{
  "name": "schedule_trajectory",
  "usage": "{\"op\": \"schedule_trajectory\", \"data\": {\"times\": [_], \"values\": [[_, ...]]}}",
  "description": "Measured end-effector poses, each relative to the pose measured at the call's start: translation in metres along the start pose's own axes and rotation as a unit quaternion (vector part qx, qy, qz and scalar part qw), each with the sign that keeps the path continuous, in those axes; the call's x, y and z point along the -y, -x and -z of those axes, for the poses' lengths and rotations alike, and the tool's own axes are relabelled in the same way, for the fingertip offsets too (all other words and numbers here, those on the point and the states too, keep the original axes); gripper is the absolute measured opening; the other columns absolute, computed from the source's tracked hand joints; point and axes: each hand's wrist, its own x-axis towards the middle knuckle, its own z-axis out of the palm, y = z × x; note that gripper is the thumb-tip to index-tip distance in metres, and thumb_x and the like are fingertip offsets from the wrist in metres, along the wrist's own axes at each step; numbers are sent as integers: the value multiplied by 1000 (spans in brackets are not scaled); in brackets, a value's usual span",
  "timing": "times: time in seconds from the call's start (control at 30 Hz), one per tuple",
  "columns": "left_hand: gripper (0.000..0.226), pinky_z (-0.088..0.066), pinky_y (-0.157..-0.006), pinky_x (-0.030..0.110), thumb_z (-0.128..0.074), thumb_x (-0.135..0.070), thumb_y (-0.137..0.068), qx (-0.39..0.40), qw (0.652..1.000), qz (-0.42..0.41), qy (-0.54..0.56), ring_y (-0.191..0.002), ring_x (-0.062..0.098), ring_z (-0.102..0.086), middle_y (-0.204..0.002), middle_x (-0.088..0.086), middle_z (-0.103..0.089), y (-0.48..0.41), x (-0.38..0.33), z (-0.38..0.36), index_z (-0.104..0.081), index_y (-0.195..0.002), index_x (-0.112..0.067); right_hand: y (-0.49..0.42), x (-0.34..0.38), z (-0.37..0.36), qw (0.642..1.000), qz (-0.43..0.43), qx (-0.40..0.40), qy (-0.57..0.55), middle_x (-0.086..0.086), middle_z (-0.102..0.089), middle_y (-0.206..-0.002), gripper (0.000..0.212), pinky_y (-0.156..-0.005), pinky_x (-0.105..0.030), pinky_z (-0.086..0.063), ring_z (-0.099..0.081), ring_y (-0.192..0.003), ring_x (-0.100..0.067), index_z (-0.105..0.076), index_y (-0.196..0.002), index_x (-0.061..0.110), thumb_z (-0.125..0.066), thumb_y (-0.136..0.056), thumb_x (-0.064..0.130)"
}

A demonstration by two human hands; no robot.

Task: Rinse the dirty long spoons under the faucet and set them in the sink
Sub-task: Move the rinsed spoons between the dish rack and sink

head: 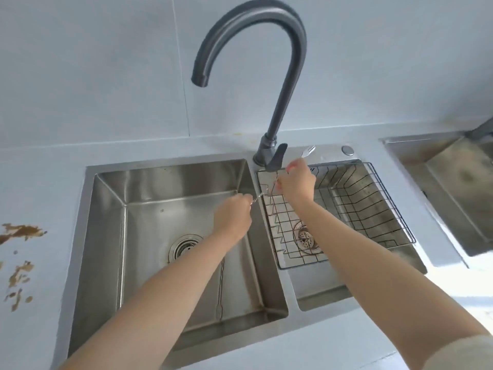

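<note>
Bright, even daylight; overexposed patch on tabletop (453, 287) at lower right, light apparently from right. Soft streaky glare on steel sink (112, 236) walls, shadows faint. Faucet (266, 30) spout motion-blurred, edges doubled. Overall softness, fine detail smeared. Wide-angle bending toward the edges.

Dark grey gooseneck metal faucet (282, 84): upright at the back edge of the stainless-steel double-basin sink (106, 249), on the divider, spout over the left basin. Thin long-handled steel spoon (220, 287): flat on the left basin floor near its front-right corner, lying front to back. Second thin steel spoon (256, 196): blurred, pinched by the left hand (233, 216) beside the divider.
</note>
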Motion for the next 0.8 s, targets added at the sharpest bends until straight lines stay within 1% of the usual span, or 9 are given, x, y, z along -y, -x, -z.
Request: {"op": "schedule_trajectory", "data": {"times": [0.1,0.13,0.23,0.33,0.43,0.5,0.6,0.7,0.8], "values": [[26,-49,-74,40,-43,9,-86,-1,998,-55,-21,-94,34,-61,-99,16,-66,-17,-31,1,-63,-99,-1,-16,-16,37,999,36,-12,33,-16,-66,-98,25,-68,-34,-54,-61,-77,-24,-61,-107,8,-46,-87,5],[25,-50,-74,41,-43,8,-87,2,997,-69,-25,-93,33,-62,-97,16,-67,-23,-41,-3,-64,-98,-1,-22,-23,50,997,46,-13,56,-16,-67,-100,26,-69,-32,-53,-60,-78,-23,-63,-106,6,-46,-88,7],[22,-51,-76,40,-44,6,-88,14,995,-90,-29,-92,32,-62,-97,14,-67,-37,-69,-23,-63,-96,-2,-36,-48,86,989,68,18,130,-13,-66,-95,24,-61,-26,-47,-55,-69,-18,-64,-106,3,-49,-88,10],[25,-49,-81,39,-44,4,-90,43,995,-84,-39,-99,31,-60,-105,14,-66,-48,-95,-51,-63,-104,-4,-51,-80,111,970,93,67,216,-15,-65,-101,21,-71,-32,-50,-60,-84,-27,-62,-104,2,-52,-87,8],[26,-47,-76,36,-42,9,-87,92,992,-73,-51,-97,31,-60,-102,14,-63,-54,-114,-79,-63,-100,-1,-68,-114,124,932,115,119,324,-18,-63,-104,19,-75,-37,-51,-61,-90,-34,-61,-102,5,-46,-91,10],[26,-42,-70,33,-41,12,-84,127,988,-62,-61,-90,29,-58,-91,12,-56,-54,-121,-94,-61,-92,-2,-76,-134,126,886,132,168,411,-17,-63,-104,21,-77,-38,-51,-61,-92,-34,-60,-104,6,-44,-93,12],[28,-45,-71,34,-41,15,-80,165,981,-47,-95,-84,26,-54,-89,13,-55,-49,-124,-116,-58,-86,-6,-83,-158,121,814,170,230,505,-14,-65,-103,23,-75,-34,-48,-61,-93,-32,-61,-107,9,-42,-93,10],[35,-50,-80,38,-42,17,-80,188,975,-27,-115,-85,26,-55,-91,11,-55,-43,-123,-136,-62,-96,-6,-89,-174,111,770,193,270,545,-12,-65,-105,25,-71,-33,-45,-59,-84,-31,-62,-105,8,-42,-91,3],[34,-50,-79,40,-43,13,-83,212,969,-5,-124,-99,34,-61,-96,14,-62,-41,-122,-149,-64,-104,-3,-93,-187,102,751,202,295,556,-12,-63,-111,27,-73,-33,-45,-62,-97,-32,-61,-107,7,-41,-91,1]]}}
